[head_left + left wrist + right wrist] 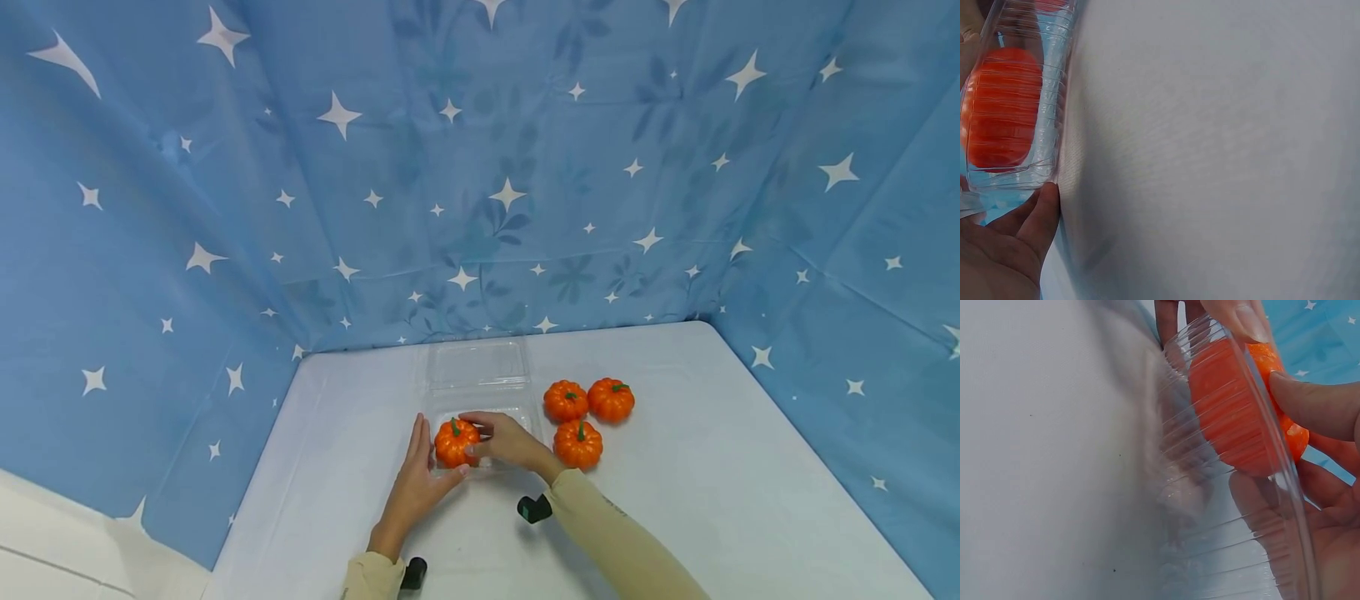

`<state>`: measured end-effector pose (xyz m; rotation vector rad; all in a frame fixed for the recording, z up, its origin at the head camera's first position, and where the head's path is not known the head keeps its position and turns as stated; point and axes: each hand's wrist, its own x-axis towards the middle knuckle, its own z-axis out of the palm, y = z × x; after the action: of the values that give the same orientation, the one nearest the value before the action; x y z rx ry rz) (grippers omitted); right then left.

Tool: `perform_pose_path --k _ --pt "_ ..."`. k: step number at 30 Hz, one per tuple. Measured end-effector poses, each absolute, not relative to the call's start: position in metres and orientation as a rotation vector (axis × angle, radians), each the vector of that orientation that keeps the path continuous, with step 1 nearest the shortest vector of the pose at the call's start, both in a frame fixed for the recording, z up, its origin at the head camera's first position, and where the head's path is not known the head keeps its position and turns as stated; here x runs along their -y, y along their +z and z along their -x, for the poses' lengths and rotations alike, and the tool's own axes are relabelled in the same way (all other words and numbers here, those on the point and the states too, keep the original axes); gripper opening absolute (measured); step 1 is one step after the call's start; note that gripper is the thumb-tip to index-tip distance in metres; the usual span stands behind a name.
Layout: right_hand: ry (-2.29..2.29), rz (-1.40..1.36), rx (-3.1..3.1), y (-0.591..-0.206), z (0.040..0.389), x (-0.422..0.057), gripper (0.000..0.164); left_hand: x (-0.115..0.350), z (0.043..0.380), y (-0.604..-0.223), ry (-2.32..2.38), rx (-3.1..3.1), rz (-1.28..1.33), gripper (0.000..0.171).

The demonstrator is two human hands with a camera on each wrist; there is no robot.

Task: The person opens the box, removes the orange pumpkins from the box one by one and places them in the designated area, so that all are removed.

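Observation:
A small orange pumpkin [452, 448] with a green stem is at the left end of a clear plastic clamshell box [534, 417]. My right hand [512, 440] grips the pumpkin from its right side, thumb and fingers on it. My left hand [418, 485] lies along the box's left front corner with straight fingers and the thumb spread. In the left wrist view, its fingertips touch the corner of the ribbed box wall [1054, 106]. Through the clear wall in the right wrist view, the pumpkin's orange side [1229, 412] shows. The box's lid [477, 365] lies folded back, away from me.
Right of the box, three more orange pumpkins stand close together: one at the back left [564, 402], one at the back right [611, 402] and one in front [577, 446]. A white table [675, 467] carries everything. Blue star-patterned curtains [480, 167] enclose its back and sides.

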<state>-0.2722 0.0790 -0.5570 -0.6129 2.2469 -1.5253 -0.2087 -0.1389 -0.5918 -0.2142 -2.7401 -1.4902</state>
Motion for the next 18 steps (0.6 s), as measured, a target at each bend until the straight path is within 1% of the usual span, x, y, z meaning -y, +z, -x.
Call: perform_pose_path --k 8,18 --pt "-1.549 0.599 -2.280 -0.549 0.271 -0.084 0.058 0.138 0.208 -0.591 -1.471 2.733 0.225 0.118" --pt "-1.600 0.565 -2.310 -0.545 0.269 -0.101 0.057 0.138 0.207 -0.592 -1.425 2.735 0.218 0.116"
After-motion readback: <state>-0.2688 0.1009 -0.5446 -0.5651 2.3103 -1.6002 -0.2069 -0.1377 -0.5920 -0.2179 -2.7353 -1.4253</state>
